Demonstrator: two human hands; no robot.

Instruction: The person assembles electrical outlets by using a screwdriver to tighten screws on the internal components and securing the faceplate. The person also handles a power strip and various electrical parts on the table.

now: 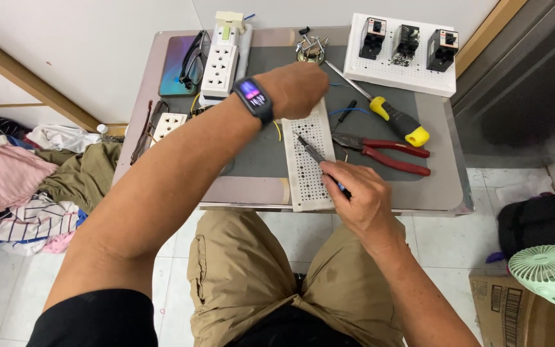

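A home corner used as a makeshift electrical bench. A small table (431, 193) stands on a tiled floor (464, 257), bearing pliers (387, 151), a screwdriver (393, 115), sockets (220, 67) and a board with breakers (399, 54). Clothes (27, 180) lie heaped beside it, and a small fan (550, 273) sits on a carton (515, 315).

Your right hand (360, 196) fingers (334, 172) pinch a small screwdriver (315, 154), tip on the perforated white board (308, 157); your left hand (297, 87) presses the board's far end; red pliers (383, 149) just beside.

Bright, even indoor light, soft shadows, sharp focus, with slight wide-angle stretching at the edges.
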